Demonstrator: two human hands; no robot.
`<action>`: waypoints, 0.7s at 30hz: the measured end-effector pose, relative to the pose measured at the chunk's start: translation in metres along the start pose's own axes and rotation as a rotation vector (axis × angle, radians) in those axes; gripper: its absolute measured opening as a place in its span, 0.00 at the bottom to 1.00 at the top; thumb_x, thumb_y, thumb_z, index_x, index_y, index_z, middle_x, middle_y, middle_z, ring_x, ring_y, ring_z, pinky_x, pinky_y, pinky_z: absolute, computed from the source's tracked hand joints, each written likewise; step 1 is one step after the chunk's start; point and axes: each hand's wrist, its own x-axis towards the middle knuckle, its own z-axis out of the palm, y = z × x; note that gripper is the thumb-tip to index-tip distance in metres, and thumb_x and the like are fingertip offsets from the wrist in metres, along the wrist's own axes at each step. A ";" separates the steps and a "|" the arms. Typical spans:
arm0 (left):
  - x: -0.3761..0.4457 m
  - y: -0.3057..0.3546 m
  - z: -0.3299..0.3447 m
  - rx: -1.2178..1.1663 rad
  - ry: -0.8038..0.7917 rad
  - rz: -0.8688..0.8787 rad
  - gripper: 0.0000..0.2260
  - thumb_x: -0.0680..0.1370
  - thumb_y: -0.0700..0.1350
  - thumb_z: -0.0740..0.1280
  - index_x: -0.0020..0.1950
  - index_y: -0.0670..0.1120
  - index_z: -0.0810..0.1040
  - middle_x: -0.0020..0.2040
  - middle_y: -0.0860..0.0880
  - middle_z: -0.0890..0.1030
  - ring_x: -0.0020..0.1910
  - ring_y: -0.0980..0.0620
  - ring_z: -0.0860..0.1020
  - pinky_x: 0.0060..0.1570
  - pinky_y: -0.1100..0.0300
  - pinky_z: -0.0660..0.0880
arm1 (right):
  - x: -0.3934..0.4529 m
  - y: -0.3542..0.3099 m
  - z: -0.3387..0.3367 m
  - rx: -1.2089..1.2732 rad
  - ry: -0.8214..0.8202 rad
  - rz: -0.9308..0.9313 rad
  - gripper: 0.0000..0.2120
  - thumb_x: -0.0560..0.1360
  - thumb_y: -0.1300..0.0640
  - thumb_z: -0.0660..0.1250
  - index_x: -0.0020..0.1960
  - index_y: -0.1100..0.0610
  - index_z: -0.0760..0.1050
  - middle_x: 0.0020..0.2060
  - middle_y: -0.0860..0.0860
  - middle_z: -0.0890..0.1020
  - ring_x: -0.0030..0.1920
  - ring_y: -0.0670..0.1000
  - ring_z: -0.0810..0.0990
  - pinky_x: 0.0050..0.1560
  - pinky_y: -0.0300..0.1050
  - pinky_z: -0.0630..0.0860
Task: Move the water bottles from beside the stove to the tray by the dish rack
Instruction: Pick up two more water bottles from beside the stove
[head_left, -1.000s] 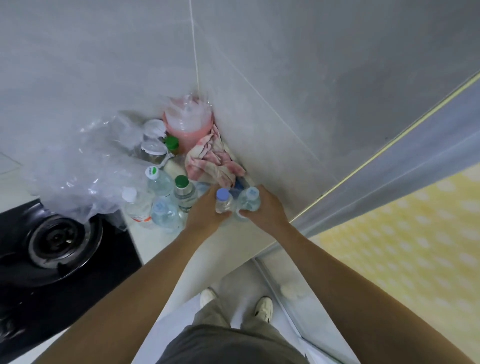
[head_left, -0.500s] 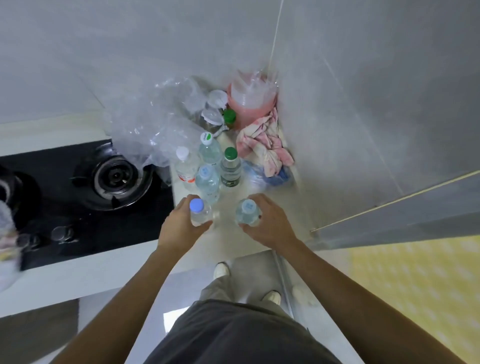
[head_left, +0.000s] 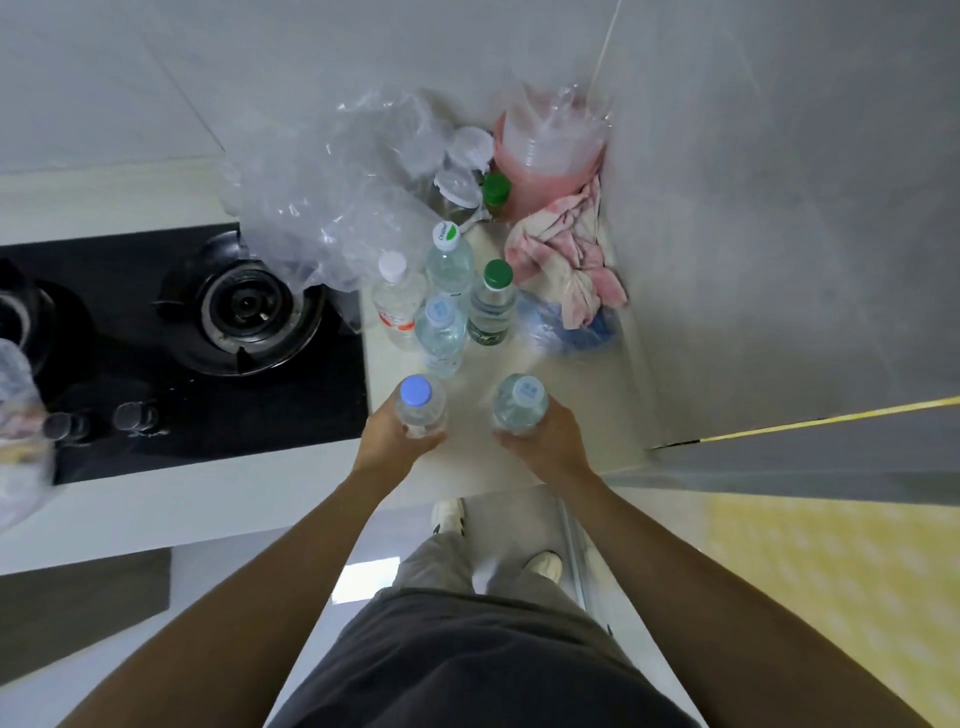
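My left hand (head_left: 395, 441) grips a clear water bottle with a blue cap (head_left: 418, 402), held upright over the counter's front part. My right hand (head_left: 545, 441) holds a second clear bottle with a pale cap (head_left: 521, 402) the same way. Behind them several more bottles stand together on the white counter (head_left: 587, 395): one with a pale blue cap (head_left: 440, 332), one with a green cap (head_left: 491, 304), one with a white cap (head_left: 397, 299) and one with a green-and-white cap (head_left: 448, 257). No tray or dish rack shows in this view.
A black gas stove (head_left: 218, 332) lies left of the bottles. Crumpled clear plastic (head_left: 332, 208), lidded jars (head_left: 460, 182), a stack of pink cups in plastic (head_left: 545, 150) and a pink cloth (head_left: 569, 260) fill the corner. A grey wall (head_left: 753, 234) bounds the counter's right side.
Both hands have drawn back from the corner toward the counter's front, each carrying a bottle. The view has swung left, showing more of the stove.
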 end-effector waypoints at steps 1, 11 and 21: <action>0.003 -0.003 0.001 -0.001 -0.007 -0.028 0.20 0.70 0.38 0.82 0.55 0.55 0.79 0.47 0.56 0.84 0.47 0.56 0.83 0.45 0.64 0.77 | 0.002 0.002 0.004 -0.015 0.001 0.027 0.29 0.64 0.49 0.85 0.61 0.52 0.79 0.51 0.47 0.86 0.55 0.54 0.85 0.56 0.51 0.82; -0.026 -0.018 -0.009 -0.051 0.048 0.004 0.15 0.70 0.40 0.83 0.50 0.50 0.82 0.44 0.52 0.86 0.44 0.54 0.85 0.45 0.61 0.78 | -0.015 0.000 -0.002 0.152 -0.091 -0.047 0.30 0.64 0.49 0.84 0.62 0.47 0.76 0.54 0.44 0.86 0.54 0.44 0.86 0.55 0.47 0.83; -0.172 -0.013 -0.050 -0.417 0.377 0.072 0.18 0.68 0.47 0.79 0.57 0.45 0.84 0.50 0.47 0.88 0.50 0.48 0.87 0.49 0.58 0.81 | -0.085 -0.078 0.012 0.520 -0.461 -0.208 0.30 0.69 0.61 0.79 0.68 0.56 0.73 0.58 0.50 0.86 0.58 0.46 0.85 0.55 0.39 0.80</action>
